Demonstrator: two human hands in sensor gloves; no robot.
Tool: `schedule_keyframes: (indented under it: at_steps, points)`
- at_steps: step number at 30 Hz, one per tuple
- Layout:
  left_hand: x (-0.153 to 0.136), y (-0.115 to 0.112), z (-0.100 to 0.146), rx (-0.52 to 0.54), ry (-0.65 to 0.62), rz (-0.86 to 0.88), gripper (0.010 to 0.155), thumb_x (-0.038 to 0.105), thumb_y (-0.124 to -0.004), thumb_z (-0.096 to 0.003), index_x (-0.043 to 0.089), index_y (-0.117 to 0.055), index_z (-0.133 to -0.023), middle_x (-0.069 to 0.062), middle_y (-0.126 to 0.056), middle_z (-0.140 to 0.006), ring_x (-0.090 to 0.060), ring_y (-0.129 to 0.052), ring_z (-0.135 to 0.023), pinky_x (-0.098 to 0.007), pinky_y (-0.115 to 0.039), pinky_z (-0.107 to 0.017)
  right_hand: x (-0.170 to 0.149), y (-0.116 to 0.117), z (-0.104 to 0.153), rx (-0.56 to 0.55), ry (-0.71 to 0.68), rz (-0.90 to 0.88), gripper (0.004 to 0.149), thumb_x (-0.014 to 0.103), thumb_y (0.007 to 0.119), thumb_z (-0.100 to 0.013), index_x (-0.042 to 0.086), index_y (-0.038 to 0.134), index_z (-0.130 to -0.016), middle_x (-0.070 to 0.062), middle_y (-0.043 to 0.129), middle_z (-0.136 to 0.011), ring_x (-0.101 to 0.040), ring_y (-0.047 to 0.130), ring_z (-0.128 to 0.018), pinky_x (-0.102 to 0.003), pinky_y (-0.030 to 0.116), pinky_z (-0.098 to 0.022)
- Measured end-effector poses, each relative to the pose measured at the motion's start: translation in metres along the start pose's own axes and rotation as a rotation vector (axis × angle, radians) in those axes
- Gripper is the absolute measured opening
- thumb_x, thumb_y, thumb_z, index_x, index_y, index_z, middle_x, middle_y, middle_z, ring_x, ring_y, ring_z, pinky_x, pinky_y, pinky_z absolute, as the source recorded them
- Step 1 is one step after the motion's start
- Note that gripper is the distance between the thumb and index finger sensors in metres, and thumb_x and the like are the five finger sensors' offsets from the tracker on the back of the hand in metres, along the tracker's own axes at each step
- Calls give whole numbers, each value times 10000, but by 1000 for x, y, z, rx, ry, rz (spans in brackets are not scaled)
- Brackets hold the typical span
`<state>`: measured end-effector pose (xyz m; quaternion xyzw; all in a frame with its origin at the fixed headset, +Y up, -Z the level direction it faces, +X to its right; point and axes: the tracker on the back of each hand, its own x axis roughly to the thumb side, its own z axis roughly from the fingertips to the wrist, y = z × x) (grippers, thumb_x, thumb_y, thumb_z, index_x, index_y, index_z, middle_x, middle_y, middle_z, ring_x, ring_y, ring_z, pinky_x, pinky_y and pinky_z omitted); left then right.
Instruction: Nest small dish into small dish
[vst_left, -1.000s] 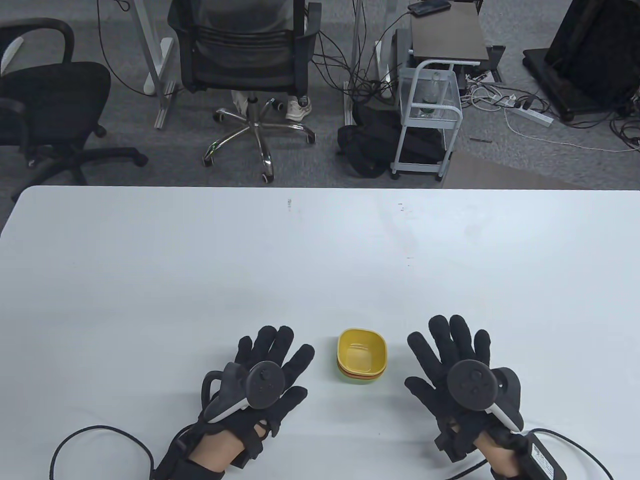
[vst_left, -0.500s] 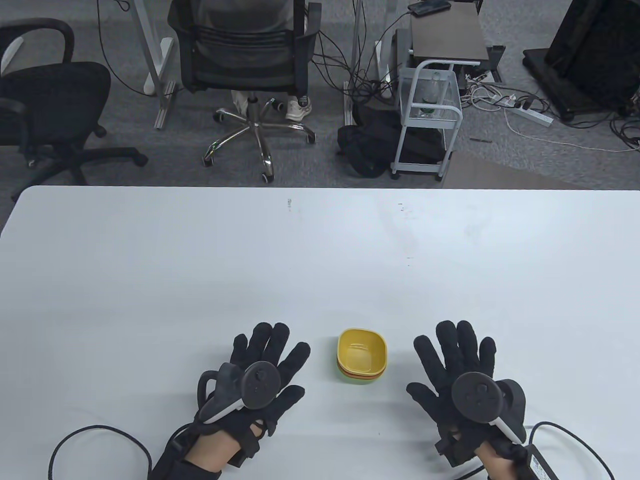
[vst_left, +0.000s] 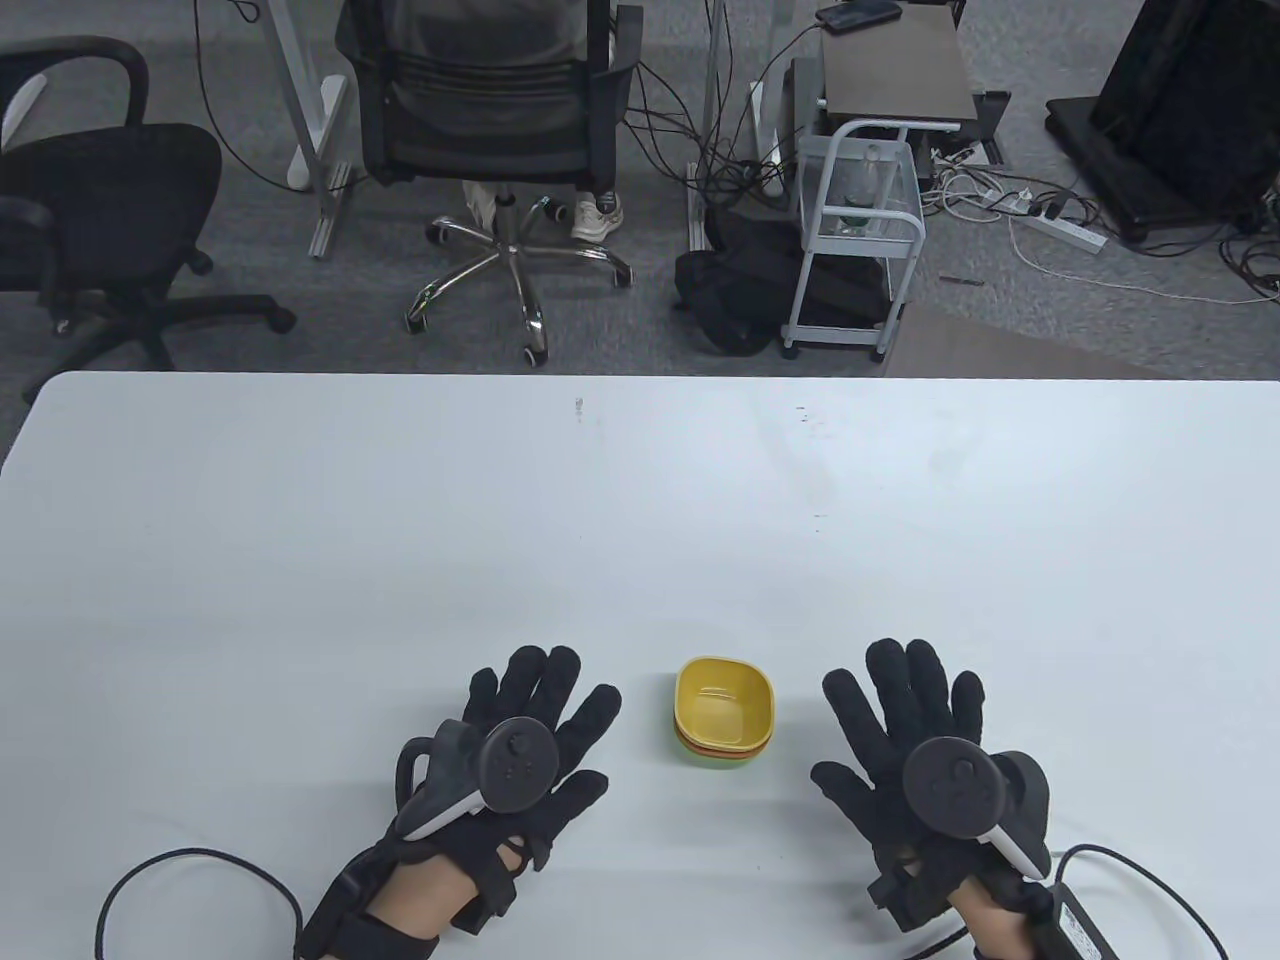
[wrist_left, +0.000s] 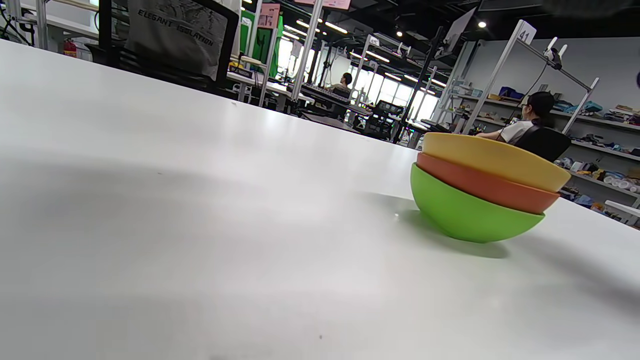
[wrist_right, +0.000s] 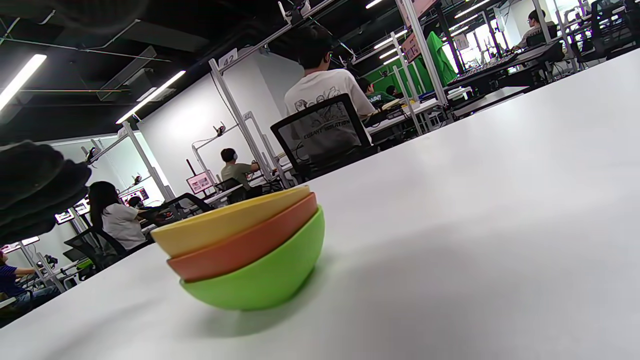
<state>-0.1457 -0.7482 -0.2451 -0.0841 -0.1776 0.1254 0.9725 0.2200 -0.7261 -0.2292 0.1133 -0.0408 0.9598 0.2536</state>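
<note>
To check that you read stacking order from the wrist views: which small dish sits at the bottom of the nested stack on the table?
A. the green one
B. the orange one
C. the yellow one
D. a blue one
A: the green dish rests on the table, with the orange dish and the yellow dish nested above it.

— What stands between your hands?
— Only the dish stack (vst_left: 724, 722), with bare table (vst_left: 640, 520) on both its sides and beyond it.
— Above it?
— Open.

Yellow dish (wrist_right: 225, 220) nests in orange dish (wrist_right: 250, 245), in green dish (wrist_right: 265, 277); blurred fingers (wrist_right: 35, 185), probably, upper left.
</note>
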Motion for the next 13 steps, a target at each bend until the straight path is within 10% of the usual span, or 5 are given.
schedule_keyframes:
  at_steps: [13]
  points:
    - [-1,-1,0,-26,-1,5,725,703,-600,-338,700,-137,-896,224,-21,-1135,-157,-24,-1134,-530,-122,-798,1,1,0,11,0,-3,734,601,709,-311,472,340,-932,100,13,-1074,-320,-27,-1043,-623,-65,-670]
